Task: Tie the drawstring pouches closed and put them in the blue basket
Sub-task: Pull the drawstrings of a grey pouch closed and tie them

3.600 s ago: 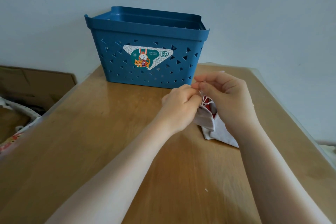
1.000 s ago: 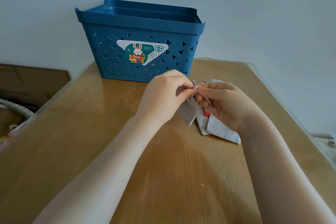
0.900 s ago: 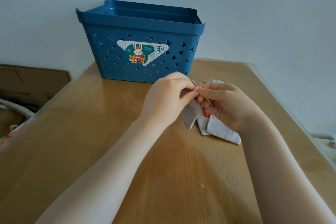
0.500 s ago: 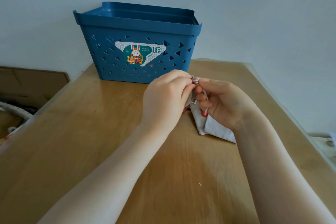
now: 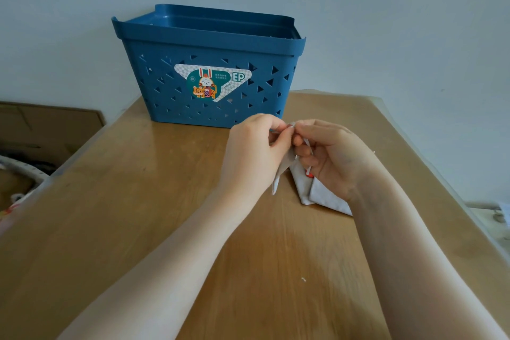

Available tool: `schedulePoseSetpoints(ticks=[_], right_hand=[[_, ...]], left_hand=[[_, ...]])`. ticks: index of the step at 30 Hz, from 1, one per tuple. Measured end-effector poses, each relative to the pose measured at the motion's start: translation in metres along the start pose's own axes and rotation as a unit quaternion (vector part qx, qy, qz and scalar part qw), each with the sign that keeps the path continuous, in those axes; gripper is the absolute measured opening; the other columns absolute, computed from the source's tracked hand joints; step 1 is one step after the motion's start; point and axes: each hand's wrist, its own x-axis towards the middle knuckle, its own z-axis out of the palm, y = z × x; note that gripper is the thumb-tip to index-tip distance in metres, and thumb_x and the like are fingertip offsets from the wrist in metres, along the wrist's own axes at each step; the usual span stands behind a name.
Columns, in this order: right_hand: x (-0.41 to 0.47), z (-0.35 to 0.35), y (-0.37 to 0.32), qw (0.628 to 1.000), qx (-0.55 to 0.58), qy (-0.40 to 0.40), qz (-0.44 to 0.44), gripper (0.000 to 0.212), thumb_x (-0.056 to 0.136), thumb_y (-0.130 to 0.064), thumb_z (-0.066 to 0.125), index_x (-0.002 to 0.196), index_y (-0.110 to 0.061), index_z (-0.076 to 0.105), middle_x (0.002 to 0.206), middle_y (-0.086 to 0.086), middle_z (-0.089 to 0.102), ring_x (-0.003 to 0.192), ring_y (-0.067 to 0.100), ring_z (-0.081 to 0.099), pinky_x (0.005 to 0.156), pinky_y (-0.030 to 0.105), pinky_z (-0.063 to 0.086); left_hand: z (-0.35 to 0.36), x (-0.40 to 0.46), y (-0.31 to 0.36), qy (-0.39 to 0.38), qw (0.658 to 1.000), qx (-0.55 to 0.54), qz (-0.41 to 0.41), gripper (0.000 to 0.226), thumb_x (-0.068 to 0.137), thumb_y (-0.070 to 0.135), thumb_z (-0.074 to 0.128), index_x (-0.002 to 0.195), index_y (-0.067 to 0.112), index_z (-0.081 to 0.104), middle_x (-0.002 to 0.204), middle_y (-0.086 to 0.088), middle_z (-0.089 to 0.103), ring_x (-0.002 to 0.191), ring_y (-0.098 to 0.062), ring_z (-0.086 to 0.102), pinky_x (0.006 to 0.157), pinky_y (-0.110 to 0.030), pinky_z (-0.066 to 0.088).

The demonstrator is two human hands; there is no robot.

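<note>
A light grey drawstring pouch [image 5: 323, 196] lies on the wooden table [image 5: 138, 215], mostly under my hands, with a bit of red showing near its mouth. My left hand [image 5: 254, 154] and my right hand [image 5: 334, 157] meet fingertip to fingertip above it, both pinching the thin drawstring [image 5: 291, 126]. The pouch's top is lifted off the table, and a grey flap hangs below my left hand. The blue basket [image 5: 209, 44] stands just behind my hands, against the wall, with a rabbit sticker on its front. Its inside is hidden.
A brown cardboard sheet [image 5: 49, 130] leans left of the table, with clutter below it. The table's right edge [image 5: 447, 188] runs close to my right forearm. A small white speck [image 5: 303, 279] lies on the wood near me.
My hands have stayed together on the drawstring, with only small finger movements. The pouch's top has risen a little, and the view has shifted slightly.
</note>
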Motion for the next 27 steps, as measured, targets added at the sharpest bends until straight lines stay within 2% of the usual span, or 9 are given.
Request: schedulePoseSetpoints(ticks=[7, 10, 13, 16, 18, 22, 23, 25, 27], right_hand=[[0.002, 0.002, 0.003, 1.0, -0.013, 0.01, 0.011, 0.018, 0.092, -0.002, 0.043, 0.076, -0.006, 0.05, 0.058, 0.003, 0.045, 0.045, 0.007, 0.038, 0.042, 0.018, 0.024], [0.002, 0.0, 0.002, 1.0, 0.007, 0.021, 0.014, 0.023, 0.088, 0.005, 0.04, 0.071, -0.008, 0.045, 0.053, 0.003, 0.043, 0.044, 0.009, 0.035, 0.043, 0.019, 0.021], [-0.001, -0.001, 0.0, 1.0, -0.018, 0.012, 0.008, 0.023, 0.088, 0.005, 0.043, 0.07, -0.009, 0.047, 0.05, -0.001, 0.04, 0.045, 0.009, 0.032, 0.044, 0.019, 0.021], [-0.002, -0.002, 0.0, 0.995, -0.093, 0.019, -0.019, 0.02, 0.087, 0.001, 0.053, 0.07, -0.009, 0.054, 0.051, -0.002, 0.042, 0.047, 0.008, 0.032, 0.047, 0.019, 0.024], [-0.002, -0.001, 0.001, 0.986, -0.152, 0.049, -0.05, 0.016, 0.086, -0.002, 0.059, 0.071, -0.01, 0.059, 0.053, -0.002, 0.045, 0.047, 0.008, 0.033, 0.049, 0.021, 0.026], [-0.005, 0.006, 0.0, 0.957, -0.244, 0.096, -0.123, 0.011, 0.086, -0.004, 0.06, 0.079, -0.009, 0.066, 0.055, -0.002, 0.058, 0.042, 0.0, 0.046, 0.045, 0.012, 0.036], [-0.005, 0.007, 0.001, 0.948, -0.266, 0.105, -0.142, 0.013, 0.086, -0.004, 0.06, 0.078, -0.01, 0.066, 0.057, 0.001, 0.059, 0.044, 0.002, 0.05, 0.045, 0.014, 0.038], [-0.005, 0.008, 0.0, 0.927, -0.311, 0.117, -0.172, 0.017, 0.085, -0.004, 0.059, 0.073, -0.015, 0.066, 0.056, 0.006, 0.057, 0.052, 0.023, 0.058, 0.049, 0.029, 0.048], [-0.005, 0.008, -0.001, 0.916, -0.337, 0.114, -0.187, 0.02, 0.083, -0.005, 0.06, 0.069, -0.019, 0.064, 0.047, -0.003, 0.054, 0.058, 0.038, 0.059, 0.061, 0.045, 0.053]], left_hand=[[-0.003, 0.002, -0.002, -0.031, 0.997, -0.01, -0.069, 0.007, 0.086, 0.011, 0.063, 0.084, 0.007, 0.07, 0.08, -0.001, 0.07, 0.07, -0.005, 0.062, 0.064, -0.013, 0.045], [-0.003, 0.003, -0.003, -0.046, 0.987, -0.069, -0.137, 0.01, 0.086, 0.011, 0.06, 0.081, 0.007, 0.067, 0.08, -0.003, 0.069, 0.07, -0.01, 0.062, 0.071, -0.025, 0.051], [-0.005, 0.005, 0.001, -0.047, 0.928, -0.255, -0.266, 0.017, 0.086, 0.009, 0.052, 0.072, 0.003, 0.059, 0.071, -0.014, 0.065, 0.071, -0.019, 0.063, 0.072, -0.04, 0.056], [-0.006, 0.006, 0.007, -0.035, 0.867, -0.38, -0.321, 0.024, 0.09, -0.002, 0.039, 0.072, 0.002, 0.053, 0.055, -0.001, 0.064, 0.058, -0.012, 0.064, 0.056, -0.024, 0.055], [-0.007, 0.007, 0.01, -0.026, 0.837, -0.43, -0.338, 0.025, 0.09, -0.004, 0.036, 0.073, 0.002, 0.053, 0.052, 0.001, 0.063, 0.054, -0.011, 0.063, 0.056, -0.023, 0.055], [-0.005, 0.008, 0.011, -0.025, 0.832, -0.444, -0.331, 0.027, 0.088, -0.005, 0.035, 0.069, 0.003, 0.052, 0.053, 0.001, 0.063, 0.058, -0.012, 0.065, 0.062, -0.025, 0.056], [-0.004, 0.008, 0.01, -0.027, 0.835, -0.442, -0.326, 0.028, 0.088, -0.005, 0.035, 0.068, 0.003, 0.052, 0.053, 0.001, 0.063, 0.059, -0.012, 0.066, 0.062, -0.025, 0.056], [-0.003, 0.007, 0.01, -0.03, 0.834, -0.448, -0.322, 0.029, 0.089, -0.005, 0.034, 0.068, 0.004, 0.053, 0.056, 0.0, 0.064, 0.063, -0.013, 0.067, 0.065, -0.026, 0.056], [0.0, 0.007, 0.01, -0.029, 0.826, -0.462, -0.323, 0.029, 0.089, -0.004, 0.034, 0.069, 0.003, 0.053, 0.058, -0.002, 0.065, 0.066, -0.015, 0.067, 0.068, -0.027, 0.057]])
